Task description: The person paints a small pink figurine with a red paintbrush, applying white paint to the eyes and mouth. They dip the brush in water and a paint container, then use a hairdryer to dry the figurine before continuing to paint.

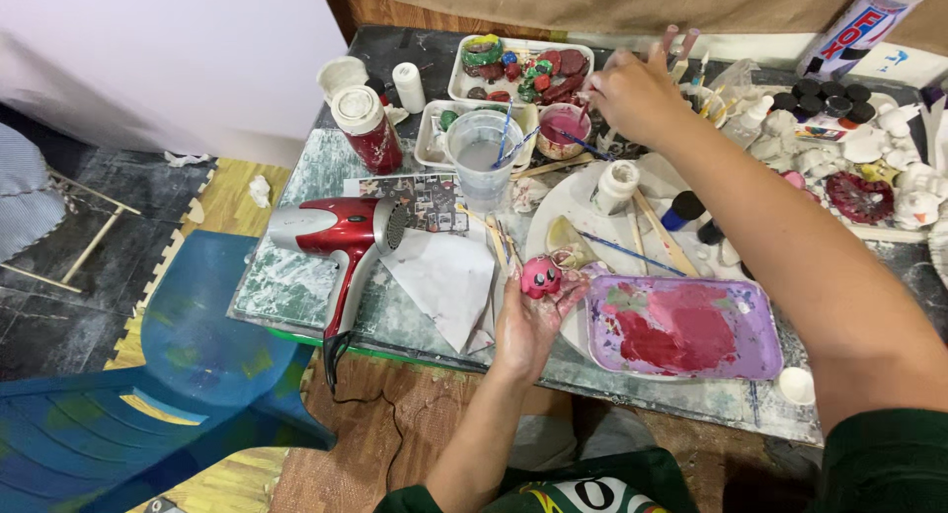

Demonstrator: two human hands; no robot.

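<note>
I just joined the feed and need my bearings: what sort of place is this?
Probably a home or hobby craft table for painting small figurines. A paint-smeared purple plastic tray serves as a palette, the left hand holds a small round pink painted figure, and unpainted white figurines lie at the far right.

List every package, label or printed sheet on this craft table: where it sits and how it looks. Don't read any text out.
Large glue bottle: top right corner, tilted, white with a blue and red label.
Red jar: left of the clear plastic cup, white lid, pale label on it.
Printed sheet: beside the red hair dryer, flat, dark photo collage.
Small dark paint pots: upper right, black caps.
</note>
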